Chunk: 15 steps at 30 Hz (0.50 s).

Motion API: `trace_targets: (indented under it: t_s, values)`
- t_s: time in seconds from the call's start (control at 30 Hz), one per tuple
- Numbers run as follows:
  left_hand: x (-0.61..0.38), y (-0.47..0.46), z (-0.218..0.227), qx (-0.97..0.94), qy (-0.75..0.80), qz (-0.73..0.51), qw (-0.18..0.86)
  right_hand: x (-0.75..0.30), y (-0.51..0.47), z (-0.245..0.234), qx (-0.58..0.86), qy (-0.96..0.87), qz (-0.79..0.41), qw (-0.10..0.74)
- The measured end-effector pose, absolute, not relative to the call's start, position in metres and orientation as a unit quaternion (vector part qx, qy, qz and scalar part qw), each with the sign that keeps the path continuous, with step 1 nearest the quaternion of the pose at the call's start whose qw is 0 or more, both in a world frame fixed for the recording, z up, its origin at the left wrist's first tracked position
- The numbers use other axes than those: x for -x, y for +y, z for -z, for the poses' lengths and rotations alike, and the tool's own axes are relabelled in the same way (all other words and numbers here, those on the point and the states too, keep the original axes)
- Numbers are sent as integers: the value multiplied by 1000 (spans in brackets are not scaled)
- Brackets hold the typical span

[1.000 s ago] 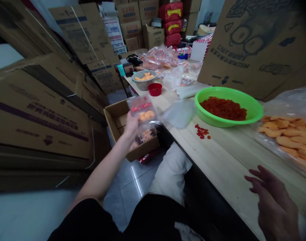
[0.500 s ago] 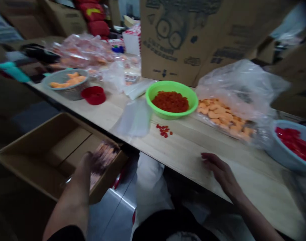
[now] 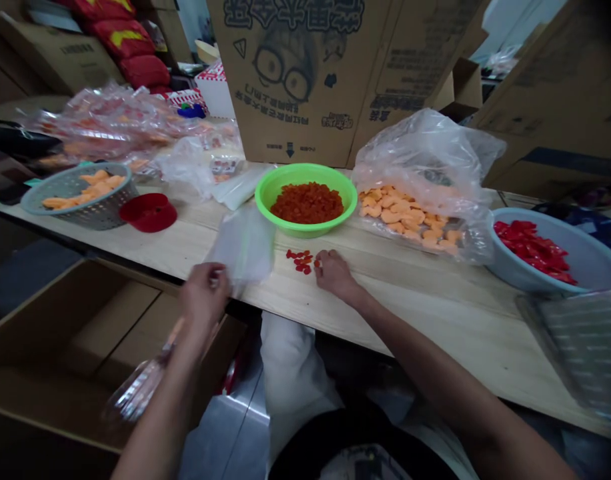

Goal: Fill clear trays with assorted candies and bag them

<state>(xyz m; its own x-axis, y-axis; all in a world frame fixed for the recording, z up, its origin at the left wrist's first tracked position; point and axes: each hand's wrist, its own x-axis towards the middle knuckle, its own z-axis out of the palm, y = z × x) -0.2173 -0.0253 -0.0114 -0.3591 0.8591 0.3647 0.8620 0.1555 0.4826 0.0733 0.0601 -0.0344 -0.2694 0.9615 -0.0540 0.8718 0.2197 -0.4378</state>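
Observation:
My left hand [image 3: 205, 293] is at the front edge of the table, beside a stack of clear plastic bags [image 3: 245, 247]. Its fingers are curled, and what lies between them, if anything, I cannot make out. My right hand [image 3: 335, 275] rests on the wood with thumb and fingers pinched around a small red piece. Just left of its fingertips lies a small pile of similar red pieces [image 3: 300, 261]. Behind the pile stands a bright green bowl [image 3: 305, 230] holding many orange-red pieces [image 3: 308, 203].
An open cardboard box [image 3: 40, 300] with packaged items [image 3: 140, 393] sits below the table's left edge. Left are a grey basket [image 3: 105, 207] and red dish [image 3: 153, 217]; right, a bag of orange pieces [image 3: 430, 143], a blue basin [image 3: 515, 277] and a clear tray [image 3: 580, 347]. A large carton [image 3: 305, 127] stands behind.
My left hand has come up out of the cardboard box to the plastic bags. My right hand has moved left to the red pile and closed its fingertips. The view has shifted right.

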Motion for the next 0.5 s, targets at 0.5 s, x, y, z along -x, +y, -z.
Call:
trace_targets:
  t_s: [0.5]
  values:
    - [58,66,-11,773,-632,-5,-51,-85,52,10,551,-783,-244,154]
